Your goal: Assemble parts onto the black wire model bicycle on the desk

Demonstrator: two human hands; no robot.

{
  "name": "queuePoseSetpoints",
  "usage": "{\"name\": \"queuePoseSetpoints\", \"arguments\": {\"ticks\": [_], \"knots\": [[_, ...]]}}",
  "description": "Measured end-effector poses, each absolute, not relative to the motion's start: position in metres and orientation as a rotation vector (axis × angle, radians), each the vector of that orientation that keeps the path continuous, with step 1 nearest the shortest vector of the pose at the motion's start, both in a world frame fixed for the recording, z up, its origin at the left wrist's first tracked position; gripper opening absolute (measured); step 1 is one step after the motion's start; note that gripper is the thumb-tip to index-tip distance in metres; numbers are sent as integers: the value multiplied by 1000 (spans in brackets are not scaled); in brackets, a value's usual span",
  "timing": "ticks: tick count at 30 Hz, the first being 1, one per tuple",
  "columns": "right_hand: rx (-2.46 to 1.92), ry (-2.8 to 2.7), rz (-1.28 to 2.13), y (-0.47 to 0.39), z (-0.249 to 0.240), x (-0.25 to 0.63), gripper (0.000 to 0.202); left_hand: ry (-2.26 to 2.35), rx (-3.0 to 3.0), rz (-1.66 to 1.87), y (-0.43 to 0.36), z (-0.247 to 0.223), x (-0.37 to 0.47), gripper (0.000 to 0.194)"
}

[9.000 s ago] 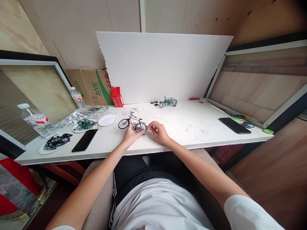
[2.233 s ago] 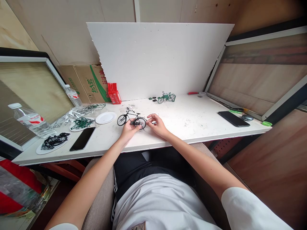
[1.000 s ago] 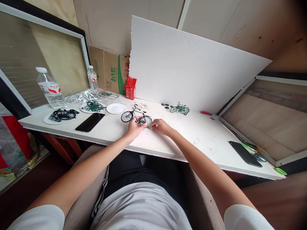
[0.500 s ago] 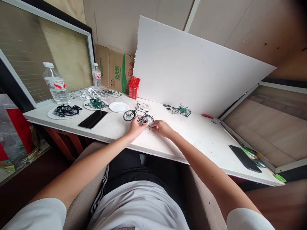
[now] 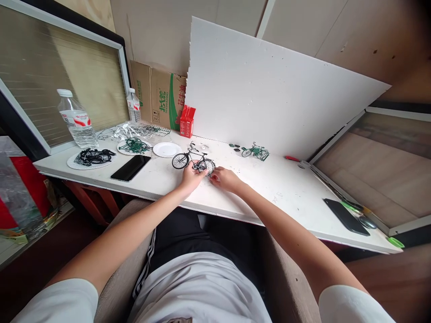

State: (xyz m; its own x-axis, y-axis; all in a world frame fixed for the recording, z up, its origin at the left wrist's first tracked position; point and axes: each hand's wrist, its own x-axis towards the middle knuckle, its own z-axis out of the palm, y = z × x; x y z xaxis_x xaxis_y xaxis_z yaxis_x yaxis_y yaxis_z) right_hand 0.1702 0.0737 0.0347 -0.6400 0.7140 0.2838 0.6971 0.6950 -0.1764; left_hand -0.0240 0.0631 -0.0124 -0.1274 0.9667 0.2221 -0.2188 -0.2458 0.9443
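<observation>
A small black model bicycle [image 5: 193, 160] is held upright just above the white table [image 5: 269, 188], its handlebar end to the left. My left hand [image 5: 192, 178] grips it from below, near the pedals and rear wheel. At the bottom of the rear wheel, my right hand [image 5: 225, 178] has its thumb and fingers pinched together; what lies between them is too small to make out. Behind and to the right stands a green model bicycle [image 5: 256, 151], with small dark pieces [image 5: 236, 148] beside it.
At the left are plates of black parts [image 5: 94, 157] and green parts [image 5: 135, 146], a bare white plate [image 5: 167, 150], a phone [image 5: 130, 168] and two water bottles. A red box [image 5: 186, 121] stands behind. A black object [image 5: 346, 217] lies at the right.
The camera view has shifted slightly. Both hands keep nearly the same places at the black bicycle, and the right fingers have moved a little at its rear wheel.
</observation>
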Motion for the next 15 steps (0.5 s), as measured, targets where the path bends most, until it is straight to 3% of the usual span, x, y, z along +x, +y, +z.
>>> {"name": "queuePoseSetpoints", "arguments": {"ticks": [7, 15], "knots": [[-1112, -2368, 108, 50, 44, 184, 9, 949, 1187, 1519, 56, -7, -25, 58], [-1064, -1998, 353, 15, 38, 190, 29, 909, 1260, 1402, 53, -5, -23, 66]]}}
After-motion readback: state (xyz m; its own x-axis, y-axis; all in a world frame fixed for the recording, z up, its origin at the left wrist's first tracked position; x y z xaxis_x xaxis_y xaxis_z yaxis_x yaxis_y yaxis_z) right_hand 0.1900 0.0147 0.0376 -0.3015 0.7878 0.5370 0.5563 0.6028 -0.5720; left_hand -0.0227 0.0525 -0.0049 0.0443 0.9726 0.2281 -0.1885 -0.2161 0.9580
